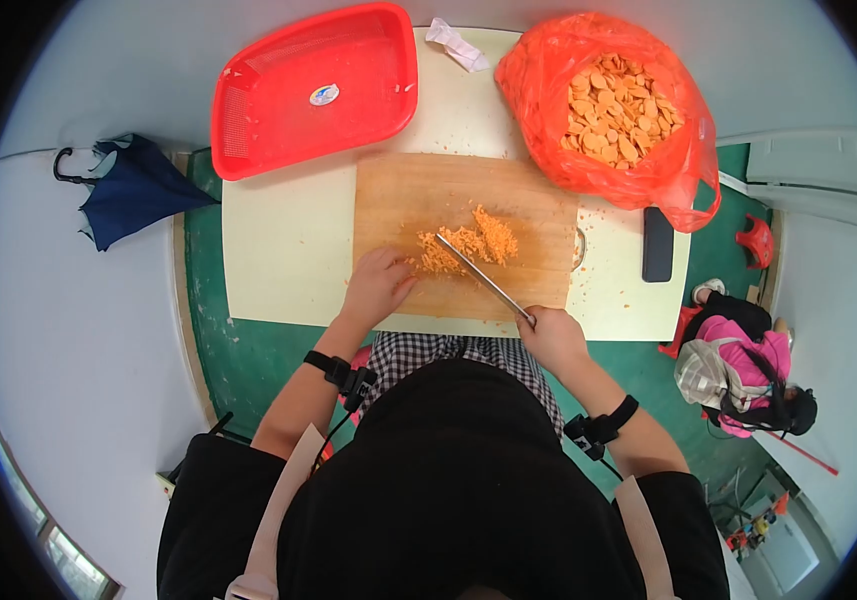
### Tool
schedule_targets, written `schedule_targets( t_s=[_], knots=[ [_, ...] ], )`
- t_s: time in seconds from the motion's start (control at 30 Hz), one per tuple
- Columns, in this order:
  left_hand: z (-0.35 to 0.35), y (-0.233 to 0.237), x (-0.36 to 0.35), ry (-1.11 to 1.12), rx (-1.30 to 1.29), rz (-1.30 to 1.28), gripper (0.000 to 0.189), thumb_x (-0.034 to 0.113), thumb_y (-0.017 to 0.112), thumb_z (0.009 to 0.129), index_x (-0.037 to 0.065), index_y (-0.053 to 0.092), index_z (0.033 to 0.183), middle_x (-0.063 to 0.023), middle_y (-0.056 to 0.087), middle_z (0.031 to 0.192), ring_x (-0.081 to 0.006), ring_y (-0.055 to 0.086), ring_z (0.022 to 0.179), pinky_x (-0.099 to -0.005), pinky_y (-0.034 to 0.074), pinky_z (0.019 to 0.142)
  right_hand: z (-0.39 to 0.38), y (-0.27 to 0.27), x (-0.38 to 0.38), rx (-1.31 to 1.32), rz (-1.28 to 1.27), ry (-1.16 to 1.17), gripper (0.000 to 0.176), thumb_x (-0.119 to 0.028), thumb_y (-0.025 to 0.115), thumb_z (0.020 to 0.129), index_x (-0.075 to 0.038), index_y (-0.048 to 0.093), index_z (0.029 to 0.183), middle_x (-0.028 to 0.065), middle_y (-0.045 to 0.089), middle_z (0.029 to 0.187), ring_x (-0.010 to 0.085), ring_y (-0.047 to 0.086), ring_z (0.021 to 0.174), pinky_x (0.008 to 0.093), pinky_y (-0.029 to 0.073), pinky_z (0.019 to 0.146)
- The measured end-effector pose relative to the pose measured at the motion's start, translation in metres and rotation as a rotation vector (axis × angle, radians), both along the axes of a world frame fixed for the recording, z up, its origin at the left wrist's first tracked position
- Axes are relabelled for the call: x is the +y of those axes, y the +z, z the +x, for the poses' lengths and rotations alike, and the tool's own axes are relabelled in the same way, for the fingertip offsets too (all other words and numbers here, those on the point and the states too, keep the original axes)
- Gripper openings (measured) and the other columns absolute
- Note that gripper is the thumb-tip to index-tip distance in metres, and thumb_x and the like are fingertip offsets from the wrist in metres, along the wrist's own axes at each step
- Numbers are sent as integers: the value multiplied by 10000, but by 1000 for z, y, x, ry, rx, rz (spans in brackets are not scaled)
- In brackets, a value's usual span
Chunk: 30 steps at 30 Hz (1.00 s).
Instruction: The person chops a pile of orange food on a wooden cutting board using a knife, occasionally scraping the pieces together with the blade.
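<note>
My right hand (553, 338) is closed round the handle of a kitchen knife (488, 280). Its narrow-looking blade slants up and left across the wooden cutting board (418, 195), the tip among finely chopped orange pieces (495, 236), which look like carrot. Resting at the board's left edge is my left hand (378, 285), its fingers loosely bent and apart, beside the scattered bits. I see nothing held in it. Beyond the board, at the upper right, a red plastic bag (538, 75) stands open, full of orange slices (618, 110).
A red plastic basket (278, 110) sits at the table's upper left, near a crumpled white wrapper (457, 46). A dark phone-like object (657, 245) lies at the right. A blue umbrella (138, 190) leans at the left wall. Another person (743, 360) sits low at the right.
</note>
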<state>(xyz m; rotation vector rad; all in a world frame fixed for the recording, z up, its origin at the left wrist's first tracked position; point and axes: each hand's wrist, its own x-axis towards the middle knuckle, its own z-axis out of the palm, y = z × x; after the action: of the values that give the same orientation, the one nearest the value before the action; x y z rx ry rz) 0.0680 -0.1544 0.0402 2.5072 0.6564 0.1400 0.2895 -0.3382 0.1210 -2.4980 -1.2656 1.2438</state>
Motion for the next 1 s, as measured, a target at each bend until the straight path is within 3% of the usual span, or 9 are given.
schedule_targets(
  t_s=[0.03, 0.1, 0.23, 0.3, 0.5, 0.73, 0.8, 0.9, 1.0],
  knots=[
    [0, 7, -3, 3, -1, 5, 379, 170, 673, 680, 53, 579, 1028, -92, 546, 1009, -272, 497, 991, -371, 411, 847, 0, 0, 0, -1, -19, 5, 284, -281, 493, 834, -42, 629, 762, 183, 613, 687, 342, 604, 670, 423, 494, 636],
    [-1, 27, -12, 320, -25, -35, 318, 157, 673, 678, 45, 596, 965, -92, 551, 960, -272, 509, 960, -375, 420, 832, -1, 0, -2, -6, -9, 2, 284, -281, 494, 834, -42, 629, 756, 183, 612, 686, 343, 604, 671, 424, 493, 636],
    [-16, 12, -19, 359, 44, -46, 317, 137, 670, 679, 37, 590, 969, -110, 546, 973, -284, 546, 877, -378, 446, 794, 0, 2, -3, -12, 8, -19, 283, -278, 497, 832, -43, 629, 745, 182, 612, 684, 342, 604, 670, 426, 491, 631],
    [-16, 7, -19, 551, 100, -346, 337, 99, 668, 686, 19, 583, 1002, -132, 558, 935, -249, 582, 780, -331, 476, 700, 0, 2, -4, -15, 5, -24, 282, -277, 498, 831, -44, 630, 743, 182, 612, 684, 342, 604, 669, 426, 491, 632],
    [10, -16, -18, 452, 35, -296, 227, 55, 654, 698, -1, 606, 913, -139, 595, 799, -238, 594, 705, -315, 486, 633, 1, -2, -7, -22, -4, -36, 280, -273, 503, 827, -39, 633, 745, 187, 613, 689, 344, 604, 669, 426, 492, 641],
    [30, 7, -17, 436, -12, -399, 273, 85, 672, 678, 23, 602, 934, -136, 592, 856, -261, 590, 785, -335, 485, 707, 3, 0, -9, -13, 9, -68, 278, -271, 506, 824, -35, 636, 757, 195, 611, 690, 350, 604, 667, 431, 493, 638],
    [21, 27, -15, 285, -89, -16, 342, 86, 694, 643, 37, 585, 964, -125, 573, 903, -277, 558, 888, -348, 458, 788, 2, -3, -10, -12, 14, -59, 278, -272, 506, 825, -35, 636, 757, 195, 611, 690, 349, 604, 665, 432, 493, 636],
    [9, 13, -16, 274, -115, 8, 333, 95, 674, 672, 60, 571, 986, -120, 541, 955, -282, 530, 899, -347, 448, 758, -2, -3, -5, 7, 8, -43, 279, -273, 506, 825, -34, 633, 756, 194, 611, 688, 349, 603, 662, 433, 492, 634],
    [4, -9, -18, 385, -70, -201, 290, 90, 669, 683, 43, 584, 955, -125, 553, 911, -279, 551, 859, -344, 460, 728, -7, -8, -2, 21, 9, -29, 279, -273, 506, 825, -33, 630, 755, 194, 610, 684, 350, 603, 659, 435, 492, 633]
  ],
)
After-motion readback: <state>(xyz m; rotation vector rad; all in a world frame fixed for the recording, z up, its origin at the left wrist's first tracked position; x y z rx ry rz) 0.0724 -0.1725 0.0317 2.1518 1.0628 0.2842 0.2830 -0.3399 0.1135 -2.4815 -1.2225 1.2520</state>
